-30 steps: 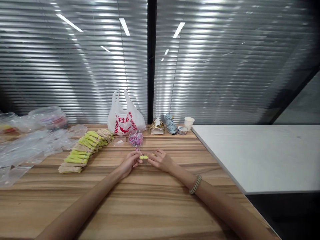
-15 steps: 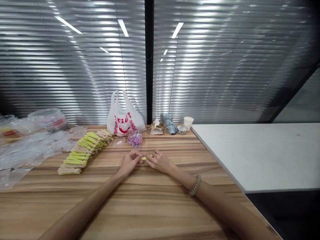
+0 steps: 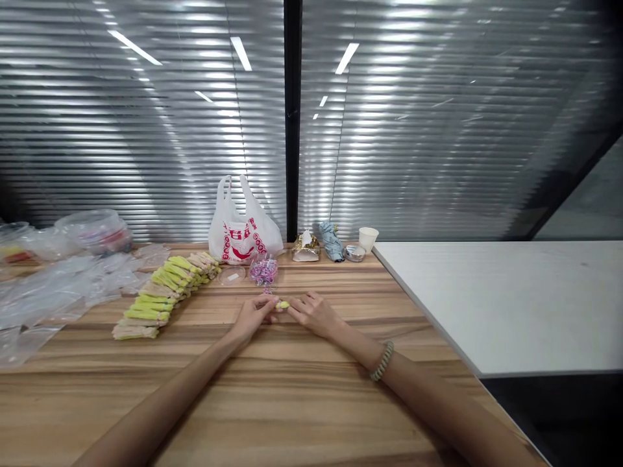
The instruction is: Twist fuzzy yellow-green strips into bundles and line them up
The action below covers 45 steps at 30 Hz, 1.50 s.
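Observation:
Between my two hands is a small yellow cloth-like bundle (image 3: 282, 305), with a pale band-like spot at its left part. My left hand (image 3: 251, 318) pinches its left end, fingertips pressed together. From the other side, the bent fingers of my right hand (image 3: 316, 314) close on the right end. A long row of yellow and beige bundles (image 3: 163, 292) lies on the table to the left. Just beyond my hands sits a clear tub of small pink and purple bands (image 3: 263, 269), with a few bands lying in front of it. A clear round lid (image 3: 232, 276) is beside the tub.
Behind stands a white plastic bag (image 3: 243, 233) with red print. Along the back edge are a gold tissue pack (image 3: 306, 248), a folded blue umbrella (image 3: 331, 242), a round tin (image 3: 355, 253) and a paper cup (image 3: 368, 239). Clear plastic bags (image 3: 63, 292) cover the left side.
My fingers have shifted slightly on the yellow bundle, and it shows more between them now. My right hand has moved a little to the right. The rest has kept its place.

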Each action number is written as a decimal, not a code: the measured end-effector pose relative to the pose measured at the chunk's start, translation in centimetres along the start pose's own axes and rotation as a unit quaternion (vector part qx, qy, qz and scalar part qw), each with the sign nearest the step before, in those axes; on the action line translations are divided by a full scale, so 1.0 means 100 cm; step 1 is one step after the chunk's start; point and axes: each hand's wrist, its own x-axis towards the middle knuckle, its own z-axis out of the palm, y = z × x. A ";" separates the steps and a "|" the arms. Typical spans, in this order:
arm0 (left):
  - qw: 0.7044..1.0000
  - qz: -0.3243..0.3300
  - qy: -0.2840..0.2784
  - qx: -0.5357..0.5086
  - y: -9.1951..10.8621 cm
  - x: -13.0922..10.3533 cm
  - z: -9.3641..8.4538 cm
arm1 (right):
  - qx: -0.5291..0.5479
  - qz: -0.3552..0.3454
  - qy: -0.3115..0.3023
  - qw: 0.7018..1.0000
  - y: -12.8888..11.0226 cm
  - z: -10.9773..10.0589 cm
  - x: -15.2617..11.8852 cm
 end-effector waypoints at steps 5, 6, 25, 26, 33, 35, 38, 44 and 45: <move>1.000 0.015 -0.006 -0.026 0.000 0.002 0.000 | -0.005 0.007 0.016 1.000 0.001 0.003 -0.001; 0.999 0.020 0.000 -0.030 0.000 0.002 0.001 | -0.005 0.006 0.020 1.000 0.002 0.003 -0.001; 0.999 0.050 0.010 0.004 0.005 -0.003 0.004 | 0.058 0.056 0.009 0.997 0.003 0.009 -0.002; 0.999 0.050 0.014 0.008 0.005 -0.003 0.004 | 0.059 0.054 0.008 0.997 0.003 0.009 -0.002; 0.996 0.072 -0.021 0.039 -0.003 0.000 0.001 | 0.067 0.042 0.015 0.997 0.003 0.009 -0.001; 0.995 0.078 -0.030 0.047 -0.005 0.001 0.001 | 0.067 0.035 0.014 0.997 0.002 0.009 0.000; 0.996 0.068 -0.025 0.043 -0.004 0.000 0.001 | 0.065 0.032 0.012 0.997 0.002 0.008 0.000; 0.998 0.050 0.004 0.035 0.000 0.001 0.004 | 0.056 0.033 0.008 0.998 0.002 0.007 0.000; 0.998 0.057 0.012 0.034 0.000 0.001 0.004 | 0.056 0.033 0.009 0.998 0.002 0.007 0.000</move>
